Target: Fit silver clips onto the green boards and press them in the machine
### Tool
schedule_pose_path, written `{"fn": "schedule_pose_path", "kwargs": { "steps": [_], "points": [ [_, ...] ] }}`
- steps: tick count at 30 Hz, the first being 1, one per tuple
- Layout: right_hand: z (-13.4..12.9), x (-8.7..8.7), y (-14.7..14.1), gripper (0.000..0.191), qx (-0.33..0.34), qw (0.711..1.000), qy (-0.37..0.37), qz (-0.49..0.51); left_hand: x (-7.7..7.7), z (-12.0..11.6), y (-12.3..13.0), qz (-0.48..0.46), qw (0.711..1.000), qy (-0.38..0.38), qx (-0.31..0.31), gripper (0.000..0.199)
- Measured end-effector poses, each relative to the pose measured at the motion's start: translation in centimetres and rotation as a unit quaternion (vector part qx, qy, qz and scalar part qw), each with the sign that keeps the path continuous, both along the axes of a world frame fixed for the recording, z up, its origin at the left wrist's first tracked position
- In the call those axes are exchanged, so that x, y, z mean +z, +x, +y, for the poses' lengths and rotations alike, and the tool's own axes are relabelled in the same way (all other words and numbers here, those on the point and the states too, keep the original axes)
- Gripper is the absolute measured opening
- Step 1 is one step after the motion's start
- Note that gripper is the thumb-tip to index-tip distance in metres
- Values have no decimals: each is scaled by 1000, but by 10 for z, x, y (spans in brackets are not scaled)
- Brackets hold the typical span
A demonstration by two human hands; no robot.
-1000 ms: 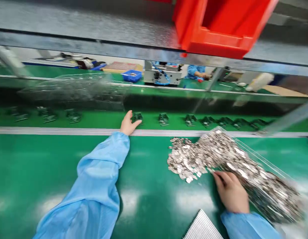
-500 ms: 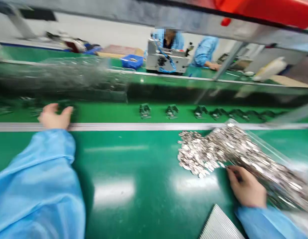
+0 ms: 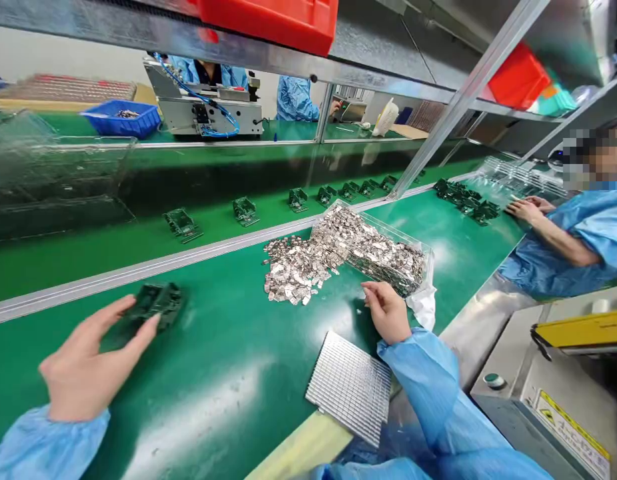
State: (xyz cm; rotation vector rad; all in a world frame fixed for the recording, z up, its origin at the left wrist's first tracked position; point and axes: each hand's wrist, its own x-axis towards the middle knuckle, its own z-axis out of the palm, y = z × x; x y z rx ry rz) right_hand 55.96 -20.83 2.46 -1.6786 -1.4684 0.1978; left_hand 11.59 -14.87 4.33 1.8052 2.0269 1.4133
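Observation:
My left hand (image 3: 96, 360) grips a dark green circuit board part (image 3: 156, 307) between thumb and fingers over the green bench at the left. At the right, my right hand (image 3: 386, 310) is closed in a pinch beside a clear tray (image 3: 428, 267) of small silvery metal pieces; whatever its fingertips hold is too small to name. A loose heap of the same metal pieces (image 3: 293, 270) lies left of the tray. Nearer to me, a silvery ribbed plate (image 3: 348, 387) rests at the bench's front edge, below my right hand.
Several green board parts (image 3: 245, 211) stand in a row on the strip behind the metal rail (image 3: 103, 282). A slanted post (image 3: 458, 107) rises at the right. A co-worker's hands (image 3: 526, 208) are near more boards (image 3: 466, 200). A grey machine (image 3: 543, 393) stands at the lower right.
My left hand has come from the strip behind the rail to the near side, bringing a board part. My right hand stays pinched near the tray. The view has swung right.

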Motion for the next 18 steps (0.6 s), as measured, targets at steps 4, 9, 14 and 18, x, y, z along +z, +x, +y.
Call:
{"fn": "schedule_pose_path", "kwargs": {
  "steps": [4,9,14,18],
  "points": [
    [-29,18,-1,36,27,980,-29,197,-15,-30,38,63,995,52,-53,32],
    [-62,31,-5,35,45,933,-37,355,-29,-36,46,84,991,-44,-99,70],
    [-95,26,-8,29,17,939,-22,344,-23,-19,44,103,953,-143,-248,109],
    [-114,24,-18,31,43,927,-50,369,-11,-9,54,99,926,-221,-291,96]
  ]
}}
